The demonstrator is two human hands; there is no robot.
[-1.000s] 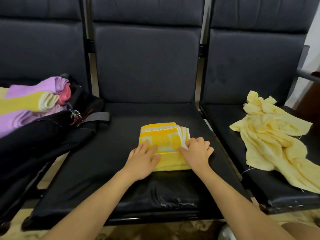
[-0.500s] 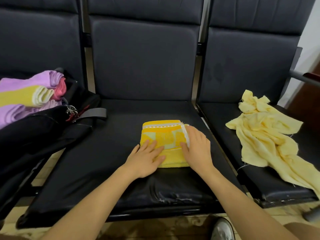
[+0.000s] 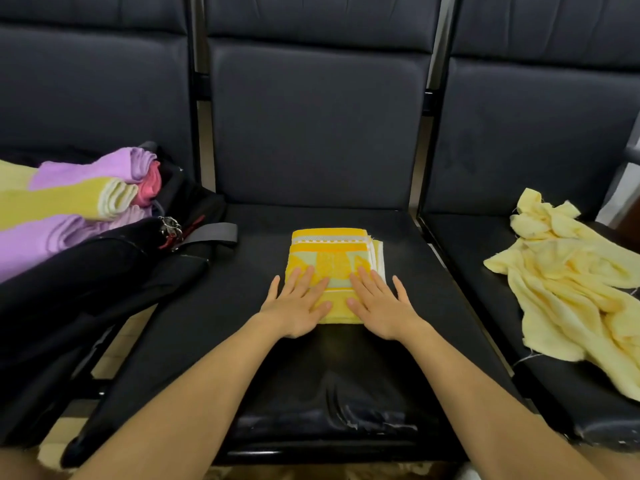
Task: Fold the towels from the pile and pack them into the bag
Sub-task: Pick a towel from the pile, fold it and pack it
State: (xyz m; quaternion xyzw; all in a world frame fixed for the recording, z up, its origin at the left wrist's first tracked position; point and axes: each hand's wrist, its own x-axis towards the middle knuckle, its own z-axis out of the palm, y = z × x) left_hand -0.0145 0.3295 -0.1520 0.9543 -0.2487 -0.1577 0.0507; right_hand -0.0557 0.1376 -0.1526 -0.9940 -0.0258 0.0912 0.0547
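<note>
A folded orange-yellow towel [image 3: 330, 252] lies in the middle of the centre black seat [image 3: 242, 306]. My left hand [image 3: 298, 306] and my right hand [image 3: 379, 306] lie flat on its near half with straight, spread fingers, pressing it down. A black bag [image 3: 86, 282] sits on the left seat, open at the top, with folded purple, yellow and pink towels [image 3: 79, 199] stacked in it. A crumpled pale yellow towel pile [image 3: 571, 289] lies on the right seat.
Three black padded seats stand in a row with tall backrests [image 3: 318, 126] behind. A grey bag strap [image 3: 207, 233] reaches onto the centre seat's left edge. The seat's front edge [image 3: 329, 431] is worn and cracked.
My right hand let go of the towel's right edge and flattened out. Both hands now lie side by side, palms down, on the folded towel.
</note>
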